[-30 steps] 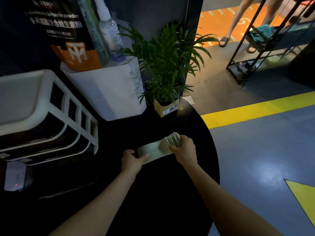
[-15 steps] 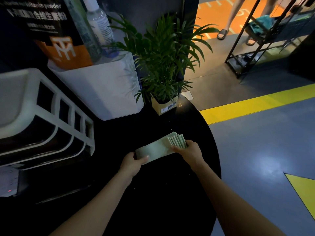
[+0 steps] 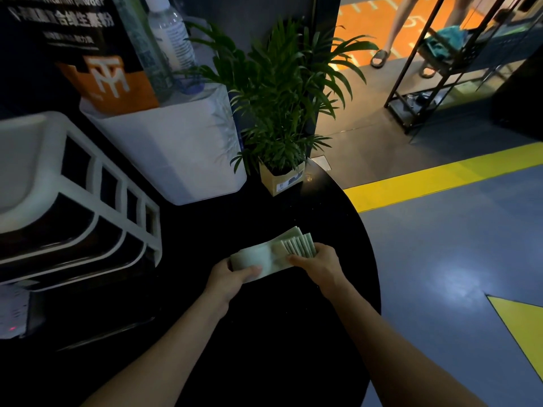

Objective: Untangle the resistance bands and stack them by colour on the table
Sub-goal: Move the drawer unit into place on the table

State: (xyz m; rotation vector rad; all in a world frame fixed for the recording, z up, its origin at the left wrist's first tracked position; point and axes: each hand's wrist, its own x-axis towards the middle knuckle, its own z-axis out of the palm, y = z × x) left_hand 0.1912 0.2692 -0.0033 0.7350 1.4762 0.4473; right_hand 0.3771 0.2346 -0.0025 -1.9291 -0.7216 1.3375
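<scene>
Left hand (image 3: 227,279): fingers curled over the rounded near-left end of the pale green resistance bands (image 3: 266,257), thumb pressed flat on top, closed on the bundle. Right hand (image 3: 318,264): fingers (image 3: 296,259) closed on the far-right end, where several thin, flat strip edges fan out like a deck of cards. Bands: smooth, matte, ribbon-like, folded into a single flat packet of one colour, lying low over the table between the two hands; whether the underside touches the surface cannot be told. Table (image 3: 264,333): round, glossy black top, faintly speckled. Behind the bands, a small palm-like plant (image 3: 279,92) with narrow, arching leaves in a square tan pot (image 3: 280,182) bearing a label. Left of the pot and just beside it, a white smooth-sided container (image 3: 176,154) holding a dark pouch (image 3: 88,51) with an orange panel and white print, plus a clear plastic bottle (image 3: 169,33). Far left, a white plastic basket (image 3: 88,201) with open rectangular slots and curved ribs. Floor (image 3: 455,245): blue-grey, slightly reflective, crossed by a yellow stripe (image 3: 440,177). Beyond, a black metal-frame rack (image 3: 440,71).
</scene>
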